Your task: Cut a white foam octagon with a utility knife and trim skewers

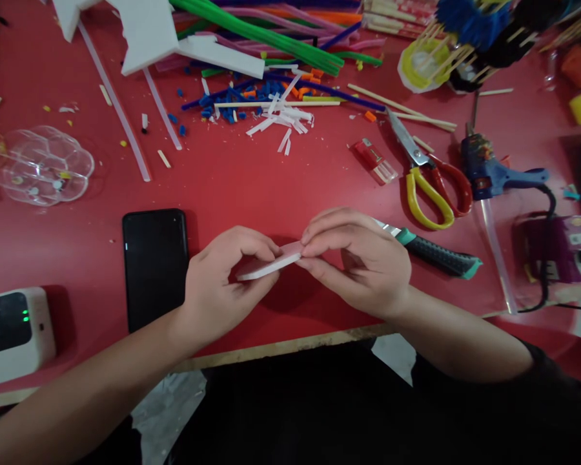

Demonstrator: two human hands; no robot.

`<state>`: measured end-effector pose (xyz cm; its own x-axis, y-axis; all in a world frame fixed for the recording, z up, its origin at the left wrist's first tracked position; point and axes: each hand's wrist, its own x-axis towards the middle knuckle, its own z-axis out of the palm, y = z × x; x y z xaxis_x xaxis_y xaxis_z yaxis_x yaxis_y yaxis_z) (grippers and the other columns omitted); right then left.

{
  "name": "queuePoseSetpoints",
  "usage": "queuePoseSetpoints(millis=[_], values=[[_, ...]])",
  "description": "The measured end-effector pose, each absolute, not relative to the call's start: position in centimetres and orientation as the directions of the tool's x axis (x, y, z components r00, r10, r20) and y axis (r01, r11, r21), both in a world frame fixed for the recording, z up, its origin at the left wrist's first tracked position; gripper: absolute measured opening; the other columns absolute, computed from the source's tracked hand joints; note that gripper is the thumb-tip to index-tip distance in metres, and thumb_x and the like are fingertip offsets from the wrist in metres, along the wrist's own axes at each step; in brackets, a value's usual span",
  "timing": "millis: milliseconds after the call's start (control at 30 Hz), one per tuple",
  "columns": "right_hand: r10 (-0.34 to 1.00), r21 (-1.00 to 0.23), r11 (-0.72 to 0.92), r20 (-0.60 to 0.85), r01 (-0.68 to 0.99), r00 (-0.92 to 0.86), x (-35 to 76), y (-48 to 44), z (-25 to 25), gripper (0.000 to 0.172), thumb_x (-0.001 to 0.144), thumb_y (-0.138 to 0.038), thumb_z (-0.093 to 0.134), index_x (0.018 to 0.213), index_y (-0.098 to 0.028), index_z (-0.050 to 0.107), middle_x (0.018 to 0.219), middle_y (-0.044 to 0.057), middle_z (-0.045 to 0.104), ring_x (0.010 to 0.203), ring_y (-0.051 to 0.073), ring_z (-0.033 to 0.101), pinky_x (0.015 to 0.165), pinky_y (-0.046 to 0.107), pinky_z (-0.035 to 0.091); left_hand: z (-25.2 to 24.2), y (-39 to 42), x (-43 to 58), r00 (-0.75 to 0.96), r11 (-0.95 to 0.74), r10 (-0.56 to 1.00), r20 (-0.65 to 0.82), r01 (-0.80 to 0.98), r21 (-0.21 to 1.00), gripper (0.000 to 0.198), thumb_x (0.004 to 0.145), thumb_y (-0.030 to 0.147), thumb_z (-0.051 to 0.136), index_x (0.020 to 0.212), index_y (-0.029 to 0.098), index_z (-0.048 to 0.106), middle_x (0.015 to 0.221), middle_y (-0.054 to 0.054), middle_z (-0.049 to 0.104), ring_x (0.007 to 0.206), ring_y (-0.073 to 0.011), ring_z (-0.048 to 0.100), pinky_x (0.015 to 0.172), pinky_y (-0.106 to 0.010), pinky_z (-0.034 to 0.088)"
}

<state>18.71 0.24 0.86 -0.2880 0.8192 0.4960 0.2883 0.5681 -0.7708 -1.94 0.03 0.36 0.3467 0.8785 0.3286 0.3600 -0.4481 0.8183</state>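
Note:
A thin white piece of foam board [274, 263] is held slightly tilted above the front of the red table. My left hand [227, 278] grips its left part between thumb and fingers. At its right end, my right hand [361, 258] pinches the tip; the fingers cover that end. Just right of my right hand lies a utility knife [438, 254] with a black and green handle, its blade partly hidden behind the hand. A black phone [153, 268] rests beside my left hand.
Scissors [428, 174] and a glue gun [494, 171] lie to the right. White strips [283, 116], blue bits and green pipe cleaners [271, 35] are heaped at the back. A clear flower-shaped tray [43, 165] and a white device [17, 336] stand left.

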Motion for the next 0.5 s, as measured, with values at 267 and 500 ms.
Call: queuePoseSetpoints(millis=[267,500], values=[[0.791,-0.741,0.606,0.522,0.288,-0.32,18.91,0.35,0.91,0.011,0.085,-0.011,0.072,0.093,-0.019,0.071,0.089,0.005,0.073,0.084,0.017,0.069,0.079,0.035,0.058,0.25,0.17,-1.93,0.327,-0.458,0.877,0.351,0.351,0.817,0.014,0.084,0.016,0.072,0.083,0.023,0.06,0.081,0.001,0.07,0.075,-0.0135,0.07,0.066,-0.027,0.056],[0.78,-0.724,0.621,0.534,0.301,-0.325,18.85,0.38,0.64,0.01,0.086,-0.011,0.07,0.091,-0.02,0.07,0.09,0.004,0.073,0.085,0.017,0.069,0.08,0.036,0.058,0.33,0.06,-1.87,0.341,-0.456,0.873,0.348,0.322,0.829,0.014,0.083,0.016,0.072,0.085,0.024,0.06,0.08,0.002,0.069,0.073,-0.0132,0.068,0.063,-0.027,0.055]])
